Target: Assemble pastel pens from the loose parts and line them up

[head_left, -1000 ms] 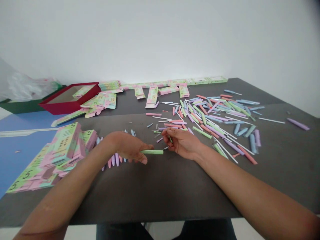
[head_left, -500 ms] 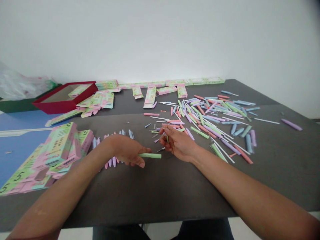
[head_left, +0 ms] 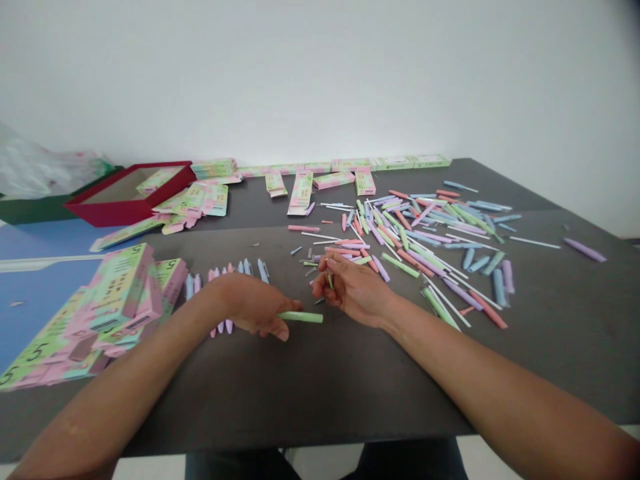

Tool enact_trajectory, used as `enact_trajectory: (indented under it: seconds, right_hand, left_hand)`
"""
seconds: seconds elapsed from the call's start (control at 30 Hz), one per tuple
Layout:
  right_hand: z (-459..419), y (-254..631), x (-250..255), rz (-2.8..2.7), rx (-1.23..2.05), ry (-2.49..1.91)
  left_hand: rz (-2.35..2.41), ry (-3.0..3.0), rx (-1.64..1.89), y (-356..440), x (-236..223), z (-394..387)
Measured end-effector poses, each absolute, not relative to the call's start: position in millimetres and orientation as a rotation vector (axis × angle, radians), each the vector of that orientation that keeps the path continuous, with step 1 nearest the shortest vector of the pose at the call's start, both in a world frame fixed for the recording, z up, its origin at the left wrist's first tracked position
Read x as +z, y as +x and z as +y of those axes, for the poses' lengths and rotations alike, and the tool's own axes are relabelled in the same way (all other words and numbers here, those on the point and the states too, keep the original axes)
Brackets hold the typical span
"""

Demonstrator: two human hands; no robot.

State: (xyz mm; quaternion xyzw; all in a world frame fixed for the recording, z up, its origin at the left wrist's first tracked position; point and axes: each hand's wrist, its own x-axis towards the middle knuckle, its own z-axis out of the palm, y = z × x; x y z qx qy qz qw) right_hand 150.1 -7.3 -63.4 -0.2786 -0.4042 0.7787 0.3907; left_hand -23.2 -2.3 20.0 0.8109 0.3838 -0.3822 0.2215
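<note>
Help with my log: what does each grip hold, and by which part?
Left grip: green tube, near its left end. Right grip: small green piece; where it's held is unclear.

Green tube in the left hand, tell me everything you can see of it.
The green tube is pale, slim, straight and plastic-looking. The left hand grips one end, hiding it; the blunt free end points toward the right hand without touching it. It looks nearly level, seen against the dark tabletop.

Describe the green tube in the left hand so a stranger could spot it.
Start at the dark table, then find the left hand. The green tube juts from it toward the right hand. Unlike green tubes scattered farther right, this one is held.
</note>
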Motion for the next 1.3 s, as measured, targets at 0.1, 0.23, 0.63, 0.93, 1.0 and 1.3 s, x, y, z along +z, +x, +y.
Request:
enact_trajectory:
  seconds: [0.1, 0.23, 0.63, 0.93, 1.0, 1.3]
  right_hand:
    - [-8, 150, -62, -0.986, 2.011, -0.710]
    - [-9, 150, -62, -0.960, 2.025, -0.702]
    - [-10, 150, -61, -0.954, 2.073, -0.630]
    - [-11, 150, -60, -0.970, 2.064, -0.588]
    - [-11, 149, -60, -0.964, 2.073, -0.573]
    - [-14, 148, -54, -0.900, 2.087, -0.645]
  left_hand:
    - [1.053, 2.264, -1.078, -21, 21, -4]
    - [1.080, 2.255, -1.113, -18, 22, -6]
    - [1.072, 2.233, -1.140, -17, 19, -7]
    - [1.065, 2.263, -1.093, -18, 20, -11]
    - [1.070, 2.274, -1.090, -18, 19, -12]
    - [1.074, 2.280, -1.108, -18, 15, -14]
